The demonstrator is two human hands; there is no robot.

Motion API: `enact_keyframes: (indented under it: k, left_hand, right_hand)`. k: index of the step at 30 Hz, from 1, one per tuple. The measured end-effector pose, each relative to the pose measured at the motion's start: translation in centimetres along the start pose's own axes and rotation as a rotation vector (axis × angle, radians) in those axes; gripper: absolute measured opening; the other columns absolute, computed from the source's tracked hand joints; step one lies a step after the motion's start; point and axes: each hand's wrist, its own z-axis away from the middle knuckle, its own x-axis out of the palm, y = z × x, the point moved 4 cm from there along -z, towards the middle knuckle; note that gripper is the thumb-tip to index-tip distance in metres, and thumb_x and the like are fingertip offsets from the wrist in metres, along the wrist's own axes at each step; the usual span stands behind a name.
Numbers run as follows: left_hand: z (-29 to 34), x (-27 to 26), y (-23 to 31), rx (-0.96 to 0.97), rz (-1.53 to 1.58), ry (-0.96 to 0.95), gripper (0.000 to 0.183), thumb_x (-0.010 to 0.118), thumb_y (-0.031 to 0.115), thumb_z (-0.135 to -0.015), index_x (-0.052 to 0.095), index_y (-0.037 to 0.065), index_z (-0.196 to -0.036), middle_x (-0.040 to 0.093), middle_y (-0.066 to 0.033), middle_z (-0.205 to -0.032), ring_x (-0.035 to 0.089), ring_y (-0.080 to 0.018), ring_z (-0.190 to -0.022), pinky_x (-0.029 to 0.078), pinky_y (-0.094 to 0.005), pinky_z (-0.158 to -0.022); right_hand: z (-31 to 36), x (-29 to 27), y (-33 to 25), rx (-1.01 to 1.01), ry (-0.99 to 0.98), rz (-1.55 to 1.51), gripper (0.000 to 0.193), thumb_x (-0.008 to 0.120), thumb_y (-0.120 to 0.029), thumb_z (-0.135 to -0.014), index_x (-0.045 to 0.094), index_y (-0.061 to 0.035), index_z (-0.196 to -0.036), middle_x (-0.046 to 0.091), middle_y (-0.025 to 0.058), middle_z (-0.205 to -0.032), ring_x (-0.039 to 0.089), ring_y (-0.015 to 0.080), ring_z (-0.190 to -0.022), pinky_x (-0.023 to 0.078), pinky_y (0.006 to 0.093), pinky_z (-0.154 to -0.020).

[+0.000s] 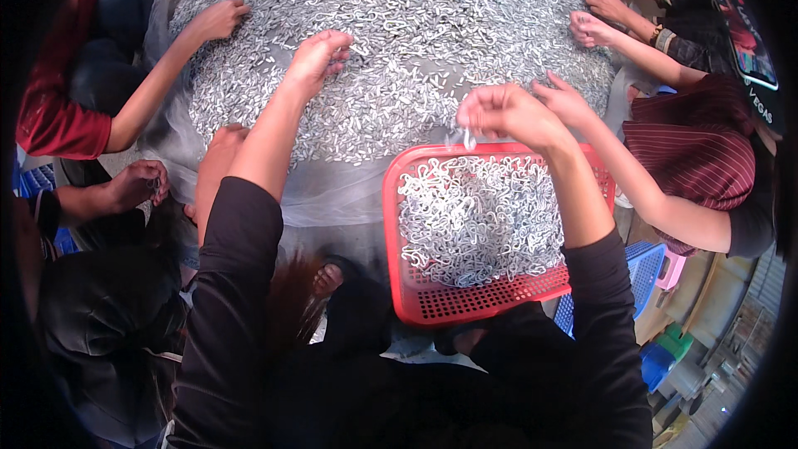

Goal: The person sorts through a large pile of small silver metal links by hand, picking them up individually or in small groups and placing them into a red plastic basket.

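My left hand [320, 60] reaches over a wide pile of small silvery metal pieces [399, 58], its fingers curled together. Whether a piece is between them I cannot make out. A few larger looped metal hooks lie among the short pieces. Above the far rim of a red plastic basket [393, 237], my right hand [511, 116] pinches a whitish metal hook [468, 140], slightly blurred. The basket stands close in front of me and holds a heap of pale S-shaped metal hooks [474, 220]. Its near inner wall, full of holes, shows bare.
Co-workers' hands [220, 19] work along the pile's left side, and others [592, 29] on the right. Another person's arm [640, 191] reaches in just beside my right forearm. A translucent sheet [332, 212] underlies the pile. A blue basket [644, 274] stands right of the red one.
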Motion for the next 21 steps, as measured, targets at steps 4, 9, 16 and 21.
enact_keyframes:
  k: [4,9,16,21]
  left_hand:
    - [2.8,-0.5,1.2,-0.125,0.545,-0.293,0.018,0.052,0.012,-0.082,0.051,-0.001,-0.094,0.056,-0.0144,-0.089,0.058,-0.0239,-0.083,0.052,-0.0377,-0.074]
    - [2.2,-3.0,0.0,-0.196,0.28,-0.141,0.014,0.048,0.003,-0.081,0.052,0.001,-0.094,0.054,-0.003,-0.073,0.054,-0.0136,-0.062,0.052,-0.0267,-0.06]
    - [1.5,-1.9,-3.2,0.108,-1.202,0.214,0.034,0.052,0.005,-0.068,0.055,0.0,-0.101,0.059,-0.0254,-0.092,0.058,-0.0367,-0.09,0.045,-0.0389,-0.081]
    - [1.1,0.9,-3.0,0.256,-0.886,0.058,0.044,0.043,-0.001,-0.069,0.05,-0.002,-0.113,0.061,-0.019,-0.096,0.06,-0.0259,-0.087,0.047,-0.037,-0.078]
  right_hand:
    - [0.3,2.6,-0.2,0.036,-0.397,0.273,0.018,0.064,-0.016,-0.077,0.063,-0.0045,-0.09,0.062,-0.0005,-0.079,0.053,0.0052,-0.067,0.042,0.0195,-0.057]
    - [-6.9,-1.0,1.4,0.142,0.104,0.26,0.03,0.06,-0.022,-0.08,0.059,-0.0043,-0.105,0.062,0.0062,-0.094,0.056,0.0132,-0.087,0.045,0.0271,-0.076]
    - [-15.8,1.0,5.1,0.243,0.556,0.498,0.055,0.043,-0.045,-0.084,0.05,0.0003,-0.115,0.047,0.022,-0.121,0.043,0.0322,-0.115,0.032,0.0376,-0.098]
    - [-18.8,3.2,6.2,0.169,0.573,-0.222,0.049,0.049,-0.04,-0.084,0.051,-0.0029,-0.116,0.056,0.0122,-0.112,0.052,0.0227,-0.105,0.038,0.0333,-0.09]
